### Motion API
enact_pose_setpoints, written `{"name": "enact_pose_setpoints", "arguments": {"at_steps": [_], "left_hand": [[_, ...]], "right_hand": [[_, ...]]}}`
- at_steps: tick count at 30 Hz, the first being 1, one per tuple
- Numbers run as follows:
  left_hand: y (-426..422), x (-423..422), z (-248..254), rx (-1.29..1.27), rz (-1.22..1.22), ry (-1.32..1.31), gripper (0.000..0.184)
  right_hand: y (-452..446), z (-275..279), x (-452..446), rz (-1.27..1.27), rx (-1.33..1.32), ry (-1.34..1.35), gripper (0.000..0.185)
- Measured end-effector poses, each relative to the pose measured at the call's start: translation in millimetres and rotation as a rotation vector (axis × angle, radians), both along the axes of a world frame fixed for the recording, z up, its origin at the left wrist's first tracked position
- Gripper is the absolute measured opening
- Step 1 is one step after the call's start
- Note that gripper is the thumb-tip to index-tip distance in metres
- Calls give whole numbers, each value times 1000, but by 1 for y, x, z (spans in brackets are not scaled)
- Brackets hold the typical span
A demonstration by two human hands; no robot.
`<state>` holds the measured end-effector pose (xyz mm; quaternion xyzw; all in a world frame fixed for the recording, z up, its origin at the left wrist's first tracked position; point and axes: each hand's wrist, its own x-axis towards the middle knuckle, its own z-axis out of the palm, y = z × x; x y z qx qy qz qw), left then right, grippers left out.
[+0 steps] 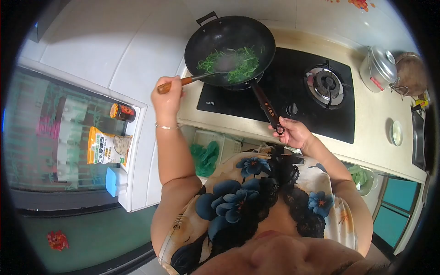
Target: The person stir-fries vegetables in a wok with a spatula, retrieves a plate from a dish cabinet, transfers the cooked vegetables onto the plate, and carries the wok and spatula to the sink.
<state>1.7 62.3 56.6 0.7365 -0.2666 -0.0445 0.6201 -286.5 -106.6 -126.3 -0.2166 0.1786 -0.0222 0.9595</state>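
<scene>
- The greens point(245, 63) are bright green, thin and leafy, lying in a loose, tangled heap in the lower part of the wok point(229, 34).
- The wok is black and deep, with a small loop handle point(207, 17) at the far rim; it sits over the left side of the black stove point(295, 68), which is set into the pale surface point(382, 119).
- The left hand point(167, 97) has its fingers curled closed around the brown wooden grip point(187, 81) of a spatula point(207, 75), whose metal end reaches the greens.
- The right hand point(293, 134) has its fingers closed around the end of the wok's long dark handle point(265, 103), near its ring.
- A lidded metal pot point(373, 73) stands beyond the bare right burner point(326, 83).
</scene>
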Motion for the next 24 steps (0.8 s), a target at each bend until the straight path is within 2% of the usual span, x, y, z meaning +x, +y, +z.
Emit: {"name": "enact_pose_setpoints", "arguments": {"at_steps": [2, 3, 5, 7, 9, 10, 12, 16, 22, 24], "left_hand": [[16, -8, 16, 117, 63, -255, 17], [18, -14, 20, 115, 60, -255, 17], [22, -22, 22, 154, 160, -471, 17], [14, -11, 2, 206, 182, -458, 18], [0, -1, -24, -1, 91, -97, 19], [-6, 3, -33, -2, 91, -98, 19], [-13, 5, -43, -149, 102, 188, 18], [2, -5, -44, -202, 106, 226, 18], [-4, -21, -42, -118, 37, 191, 16], [-16, -13, -54, -54, 9, 64, 16]], "right_hand": [[-1, 1, 0, -7, -2, 5, 28], [-2, -1, 0, 2, 4, -3, 29], [-1, -2, -1, 15, 11, -6, 29], [1, 2, 0, -13, 2, -5, 28], [2, 3, 0, -11, 1, -3, 28], [2, 3, 1, -18, 3, -2, 27], [3, 2, 0, -15, -1, 10, 27], [0, -2, -4, 25, 16, 3, 26], [1, -1, -4, 9, 22, 17, 26], [3, 5, -3, 1, 6, 37, 26]]}}
